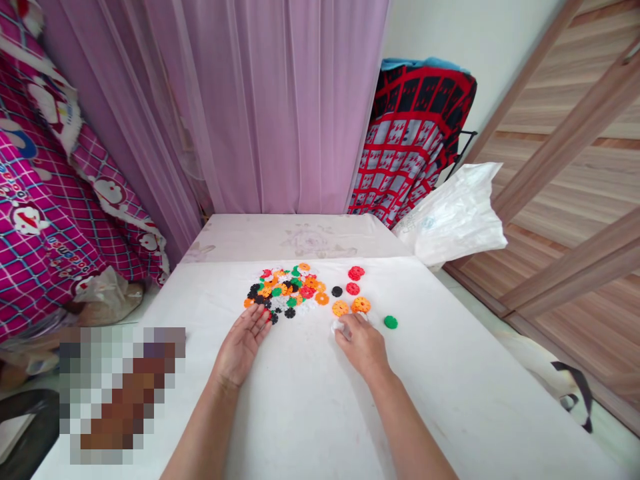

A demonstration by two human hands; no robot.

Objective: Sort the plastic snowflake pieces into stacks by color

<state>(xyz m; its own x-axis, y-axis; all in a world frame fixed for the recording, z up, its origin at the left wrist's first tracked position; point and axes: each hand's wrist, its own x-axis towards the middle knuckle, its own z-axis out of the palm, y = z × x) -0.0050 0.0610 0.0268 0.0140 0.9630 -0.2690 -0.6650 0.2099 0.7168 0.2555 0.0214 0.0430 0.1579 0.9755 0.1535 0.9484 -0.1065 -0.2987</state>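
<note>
A mixed pile of small notched plastic discs [287, 288] in orange, black, green, red and white lies on the white-covered table. At its near left edge rests my left hand [243, 340], palm turned inward and fingers stretched out, beside some black discs [274, 313]. To the right, my right hand [363, 341] bends its fingers down over white discs [338, 327], thumb and fingertips closed on one. Just beyond it are orange discs [361, 305]. Farther back sit red discs [356, 273] and a black disc [337, 291]. A green disc [391, 322] lies to the right.
The table [310, 413] stretches toward me under a white cloth. A white plastic bag [453, 217] stands at its far right edge. Purple curtains [280, 107] hang behind, and a wooden wardrobe [570, 187] is on the right. A blurred-out patch [125, 393] covers the lower left.
</note>
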